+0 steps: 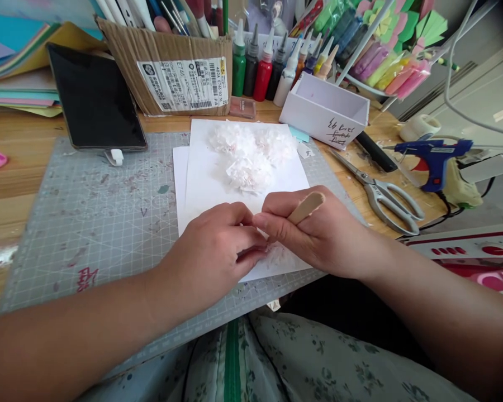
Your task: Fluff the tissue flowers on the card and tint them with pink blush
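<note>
My right hand [318,231] is closed round a flat wooden craft stick [307,207], whose rounded end sticks up past the thumb; its lower end is hidden. Fingertips pinched, my left hand [220,240] meets the right one over the near part of a white paper sheet [201,187]. What the left fingers hold, if anything, is hidden. Beneath my right hand a crinkled white piece [280,255] shows in part. Farther back on the sheet lie fluffy white ruffled clusters [250,170], faintly pink in places.
A grey cutting mat [104,206] lies under the sheet. Scissors [392,201] and a blue glue gun [435,159] are at the right. Behind stand a dark-screened tablet [96,100], a cardboard box [184,78] of pens, paint bottles [263,72] and a white box [324,109].
</note>
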Available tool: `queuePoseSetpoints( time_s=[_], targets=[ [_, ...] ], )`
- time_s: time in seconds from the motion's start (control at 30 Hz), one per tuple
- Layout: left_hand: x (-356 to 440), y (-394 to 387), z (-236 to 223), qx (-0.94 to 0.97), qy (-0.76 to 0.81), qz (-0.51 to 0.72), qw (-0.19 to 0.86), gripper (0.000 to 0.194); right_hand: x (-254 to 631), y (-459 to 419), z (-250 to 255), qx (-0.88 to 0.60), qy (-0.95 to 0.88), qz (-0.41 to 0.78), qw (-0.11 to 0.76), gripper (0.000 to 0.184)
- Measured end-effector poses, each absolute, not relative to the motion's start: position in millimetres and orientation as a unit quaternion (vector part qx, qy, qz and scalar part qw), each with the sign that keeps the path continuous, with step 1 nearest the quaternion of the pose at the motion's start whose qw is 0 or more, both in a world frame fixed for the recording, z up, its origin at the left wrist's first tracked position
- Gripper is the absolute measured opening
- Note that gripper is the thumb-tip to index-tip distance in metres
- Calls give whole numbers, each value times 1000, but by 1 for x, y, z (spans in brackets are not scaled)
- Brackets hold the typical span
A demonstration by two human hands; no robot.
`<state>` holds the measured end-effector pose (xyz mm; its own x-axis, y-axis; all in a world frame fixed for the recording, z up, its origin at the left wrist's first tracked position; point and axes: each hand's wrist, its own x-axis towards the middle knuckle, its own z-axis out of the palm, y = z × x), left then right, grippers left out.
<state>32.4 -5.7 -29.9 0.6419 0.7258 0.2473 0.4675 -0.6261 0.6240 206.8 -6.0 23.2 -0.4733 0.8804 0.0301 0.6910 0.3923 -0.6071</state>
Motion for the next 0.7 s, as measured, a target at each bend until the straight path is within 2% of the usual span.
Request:
queuePoseSetpoints(
  time_s=[0.3,0.47,0.53,0.63,0.7],
  targets=[
    [29,-3,-27,854,373,214,294,13,202,-6,24,-477,-831,251,138,36],
    [26,0,-27,862,361,206,289,15,202,-5,22,-469,-824,270,166,37],
    [23,1,-25,864,354,211,289,16,211,-4,26,-467,-792,306,248,35],
    [17,-1,-23,873,332,227,277,18,236,-5,35,-478,-659,291,502,34],
    [13,-4,-22,894,294,219,260,31,254,-11,38,-486,-567,248,617,33]
  ],
)
